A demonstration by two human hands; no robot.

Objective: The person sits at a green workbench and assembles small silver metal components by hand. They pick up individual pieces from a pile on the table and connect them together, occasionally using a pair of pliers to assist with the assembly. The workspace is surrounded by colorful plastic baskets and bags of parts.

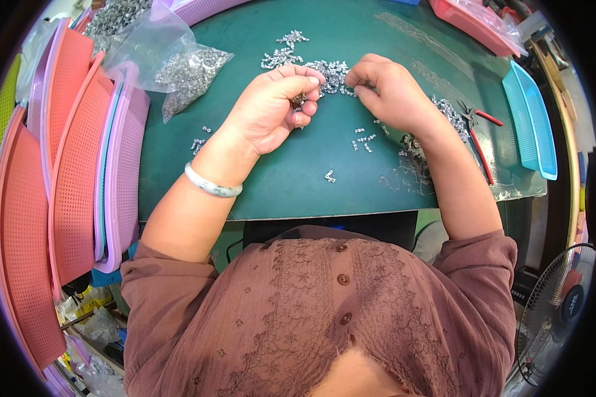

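Note:
My left hand is curled with its palm partly up, holding several small metal parts in its fingers. Its thumb and forefinger press together at the tips. My right hand is closed in a pinch just right of it, fingertips over the edge of a pile; whatever it grips is too small or hidden to make out. Between and beyond both hands lies that pile of small silvery metal pieces. A few loose pieces are scattered nearer to me, and another small cluster sits close to the front edge.
The green tabletop carries a clear bag of metal parts at left and red-handled pliers at right. More pieces lie behind my right forearm. Stacked plastic baskets crowd the left; a blue basket stands right, above a fan.

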